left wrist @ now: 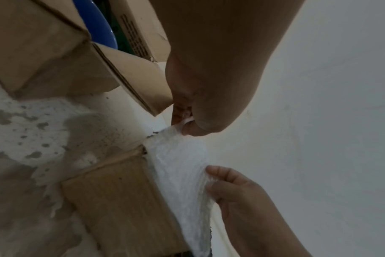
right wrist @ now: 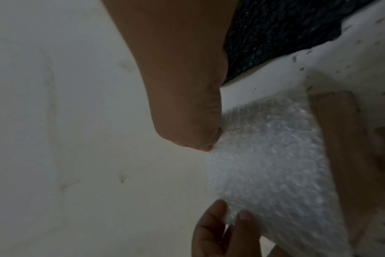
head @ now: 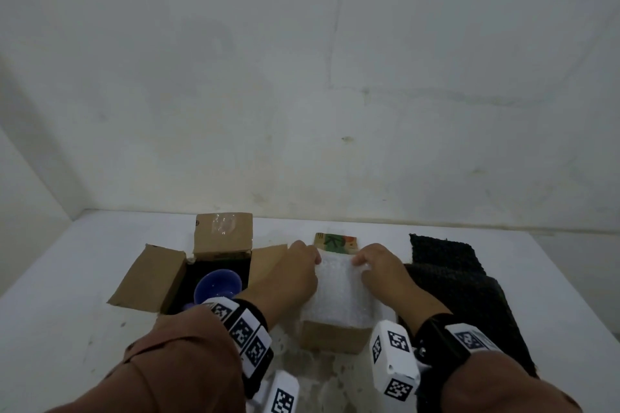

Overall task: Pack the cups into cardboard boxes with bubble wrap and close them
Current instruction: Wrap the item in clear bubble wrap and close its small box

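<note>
**A:** Status check. Your left hand (head: 295, 273) and right hand (head: 380, 270) each pinch a far corner of the white bubble wrap sheet (head: 339, 292), fingertips curled round its edge. The sheet is stretched between them over the small cardboard box (head: 330, 339) right in front of you.

**B:** So which step is that?

**A:** Looks like lining or covering that box with wrap — not closing yet. I can't tell whether a cup already sits under the sheet; the wrap hides the inside.

**B:** Where are the cups, then?

**A:** The only one clearly visible is a blue cup (head: 218, 285), inside the bigger open box (head: 151, 278) on your left, flaps spread outward, no wrap showing over it. A printed flap (head: 335, 241) of the small box stands up behind your fingers.

**B:** Next move?

**A:** My read: lower the far edge and push the sheet down inside the walls so it seats instead of bridging the opening. Keep both pinches even — the film is limp and would skew if one side leads. Then fold the flaps.

**B:** Anything close by to mind?

**A:** A black textured sheet (head: 449, 282) lies just right of the box, beside your right wrist. The left box's flap is just beside your left hand.
</note>
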### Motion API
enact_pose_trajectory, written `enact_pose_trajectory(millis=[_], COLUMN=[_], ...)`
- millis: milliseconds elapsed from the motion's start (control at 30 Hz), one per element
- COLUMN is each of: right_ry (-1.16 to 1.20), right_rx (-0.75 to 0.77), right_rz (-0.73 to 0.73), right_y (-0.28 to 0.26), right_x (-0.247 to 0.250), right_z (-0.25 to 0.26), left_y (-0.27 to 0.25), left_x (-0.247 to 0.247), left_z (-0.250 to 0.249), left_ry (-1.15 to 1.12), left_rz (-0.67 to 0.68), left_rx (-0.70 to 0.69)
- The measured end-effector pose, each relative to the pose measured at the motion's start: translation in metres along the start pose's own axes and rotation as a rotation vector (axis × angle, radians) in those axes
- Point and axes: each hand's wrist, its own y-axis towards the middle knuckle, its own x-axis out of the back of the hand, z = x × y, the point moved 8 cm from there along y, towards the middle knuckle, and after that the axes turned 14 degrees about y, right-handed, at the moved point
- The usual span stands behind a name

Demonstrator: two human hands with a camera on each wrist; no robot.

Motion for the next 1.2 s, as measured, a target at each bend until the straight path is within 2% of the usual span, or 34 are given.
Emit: enact_pose_trajectory(millis=[133,233,333,400,533,700,833,1000,1200], right_ry=[-0.37,-0.496,-0.515,-0.57,-0.782,-0.844,-0.862,-0.801,-0.855], right_rx=[0.116,0.138,0.083,0.053,0.107,0.12,0.125,0.092,0.062], right_rz=[-0.018,0.097,0.309,0.385,0.341,0.286,0.217,0.307,0.311], right_y=[-0.004,-0.009,-0.017,-0.021,-0.02,-0.019,-0.024,-0.023,-0.024], right_x=[-0.005,-0.01,-0.011,-0.012,-0.017,-0.024,-0.032,-0.023,-0.019], right_z=[0.01,0.016,0.013,0.011,0.012,0.006,0.005,0.005,0.011], left_y=[-0.003,-0.008,-0.01,-0.012,-0.007,-0.004,-0.005,-0.007,-0.007], left_x=[-0.005,-0.01,-0.017,-0.019,-0.021,-0.031,-0.036,-0.031,-0.028], left_z=[-0.014,-0.017,-0.009,-0.009,-0.011,-0.012,-0.017,-0.018,-0.019], left_ry=[0.41,0.624,0.612,0.641,0.73,0.786,0.829,0.872,0.905], left_rz=[-0.09,-0.043,0.167,0.246,0.19,0.092,0.108,0.127,0.19], left_rx=[-0.158,-0.233,-0.266,-0.291,-0.307,-0.295,-0.277,-0.285,-0.277])
